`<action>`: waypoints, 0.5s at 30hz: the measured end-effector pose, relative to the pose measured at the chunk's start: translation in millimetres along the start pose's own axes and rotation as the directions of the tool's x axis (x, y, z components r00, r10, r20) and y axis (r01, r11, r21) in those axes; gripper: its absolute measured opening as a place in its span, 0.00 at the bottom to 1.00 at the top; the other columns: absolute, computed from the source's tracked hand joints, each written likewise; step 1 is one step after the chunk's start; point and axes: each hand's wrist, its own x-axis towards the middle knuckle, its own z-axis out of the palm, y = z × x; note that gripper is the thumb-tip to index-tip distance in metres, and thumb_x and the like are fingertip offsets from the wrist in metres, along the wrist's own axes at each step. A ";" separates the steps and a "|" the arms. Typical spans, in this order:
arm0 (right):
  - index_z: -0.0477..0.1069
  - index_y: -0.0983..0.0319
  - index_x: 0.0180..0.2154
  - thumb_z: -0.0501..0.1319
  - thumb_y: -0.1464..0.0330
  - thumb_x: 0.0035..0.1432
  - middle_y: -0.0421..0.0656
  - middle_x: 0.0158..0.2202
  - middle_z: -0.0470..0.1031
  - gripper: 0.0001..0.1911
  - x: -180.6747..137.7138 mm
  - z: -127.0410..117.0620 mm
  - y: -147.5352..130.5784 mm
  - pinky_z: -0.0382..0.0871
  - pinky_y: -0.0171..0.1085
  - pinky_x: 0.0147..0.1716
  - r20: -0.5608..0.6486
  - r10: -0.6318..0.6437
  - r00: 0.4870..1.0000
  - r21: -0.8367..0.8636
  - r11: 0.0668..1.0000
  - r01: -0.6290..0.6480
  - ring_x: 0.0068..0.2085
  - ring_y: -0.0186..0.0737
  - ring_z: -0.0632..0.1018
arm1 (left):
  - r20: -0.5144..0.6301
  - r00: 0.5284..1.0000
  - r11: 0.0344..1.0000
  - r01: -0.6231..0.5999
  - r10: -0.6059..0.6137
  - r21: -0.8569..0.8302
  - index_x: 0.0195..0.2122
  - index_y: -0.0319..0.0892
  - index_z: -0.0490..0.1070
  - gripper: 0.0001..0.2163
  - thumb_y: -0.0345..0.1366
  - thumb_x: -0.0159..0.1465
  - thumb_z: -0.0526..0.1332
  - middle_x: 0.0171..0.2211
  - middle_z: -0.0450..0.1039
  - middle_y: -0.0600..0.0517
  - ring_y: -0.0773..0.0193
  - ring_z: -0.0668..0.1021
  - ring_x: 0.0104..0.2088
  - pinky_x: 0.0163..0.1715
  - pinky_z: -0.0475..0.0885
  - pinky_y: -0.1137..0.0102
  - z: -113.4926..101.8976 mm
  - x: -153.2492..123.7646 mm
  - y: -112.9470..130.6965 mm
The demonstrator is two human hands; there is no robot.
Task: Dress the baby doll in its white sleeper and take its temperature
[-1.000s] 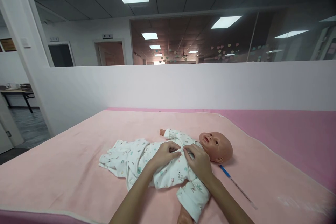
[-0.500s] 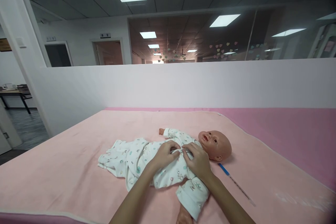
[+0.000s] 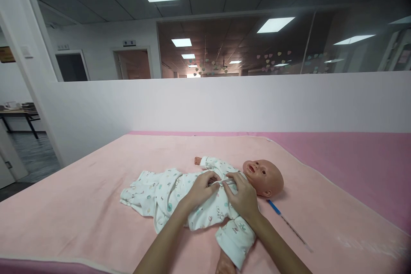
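A baby doll [image 3: 263,177] lies on its back on a pale pink blanket [image 3: 96,205], head to the right. It wears a white printed romper [image 3: 167,190]. My left hand [image 3: 201,189] and my right hand [image 3: 242,195] meet on the doll's chest. Both pinch the romper's front edge with curled fingers. One doll arm points away from me; the near sleeve [image 3: 236,239] lies between my forearms.
A thin thermometer with a blue end [image 3: 287,224] lies on the blanket to the right of the doll's head. A darker pink sheet [image 3: 359,162] covers the table to the right. A white partition wall [image 3: 224,102] runs behind the table.
My hands have stayed on the doll's chest, with the fingers shifting slightly along the romper's front edge. The doll has not moved.
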 end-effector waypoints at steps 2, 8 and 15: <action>0.66 0.58 0.38 0.56 0.65 0.52 0.40 0.36 0.72 0.10 0.2 -0.9 -0.4 0.64 0.35 0.34 0.030 -0.011 0.999 -0.001 1.000 0.011 0.38 0.39 0.72 | 0.005 1.000 0.998 0.007 -0.007 -0.062 0.36 0.41 0.66 0.07 0.33 0.57 0.53 0.35 0.69 0.51 0.66 0.71 0.37 0.39 0.66 0.70 0.1 -0.2 0.3; 0.66 0.57 0.39 0.56 0.66 0.51 0.39 0.37 0.72 0.11 0.4 -0.6 0.8 0.64 0.35 0.34 0.056 -0.028 0.998 -0.004 1.000 0.028 0.38 0.38 0.72 | -0.021 1.000 1.000 -0.001 0.002 0.015 0.33 0.40 0.69 0.07 0.35 0.58 0.53 0.36 0.69 0.50 0.66 0.71 0.36 0.38 0.66 0.71 1.4 0.8 -0.8; 0.67 0.57 0.39 0.56 0.66 0.51 0.40 0.37 0.72 0.11 2.7 -2.4 -0.8 0.65 0.35 0.35 0.065 -0.053 0.996 0.031 0.998 0.051 0.38 0.39 0.72 | -0.040 0.997 0.998 0.068 -0.068 0.005 0.30 0.40 0.70 0.08 0.36 0.57 0.53 0.33 0.69 0.51 0.67 0.70 0.34 0.36 0.66 0.72 2.3 4.7 -3.5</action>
